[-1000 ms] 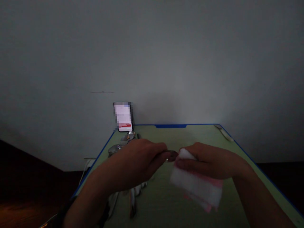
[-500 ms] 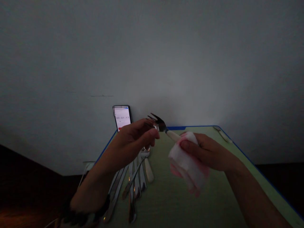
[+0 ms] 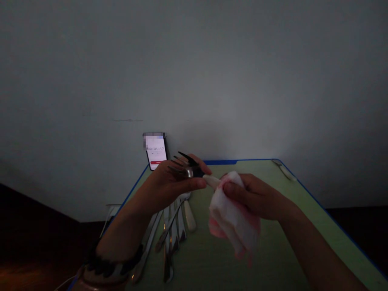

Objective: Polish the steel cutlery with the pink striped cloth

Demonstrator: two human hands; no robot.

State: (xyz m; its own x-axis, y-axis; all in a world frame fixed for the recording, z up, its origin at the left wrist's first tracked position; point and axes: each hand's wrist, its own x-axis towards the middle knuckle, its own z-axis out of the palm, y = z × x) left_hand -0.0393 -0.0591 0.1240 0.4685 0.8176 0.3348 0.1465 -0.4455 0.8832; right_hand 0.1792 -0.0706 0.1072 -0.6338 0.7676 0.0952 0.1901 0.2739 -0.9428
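A fork point(image 3: 190, 169) with metal tines and a whitish handle is held in the air above the table, tines pointing left. My left hand point(image 3: 162, 186) has its thumb and fingers around the fork's neck, just below the tines. My right hand point(image 3: 257, 194) grips a folded white and pink cloth point(image 3: 232, 214) wrapped about the handle, whose end is hidden inside it. Under my left hand, several pieces of cutlery point(image 3: 174, 230) lie in a loose pile, their upper parts covered by that hand.
A phone point(image 3: 157, 151) showing a timer leans against the wall point(image 3: 257, 81) at the table's back left. Another fork with a whitish handle point(image 3: 284, 170) lies at the far right corner. The pale green table point(image 3: 251, 270) has a blue edge.
The fork came up and turned, so its tines now show pointing left. My left hand loosened from it, then closed around its neck. The cloth moved from the head end to the handle.
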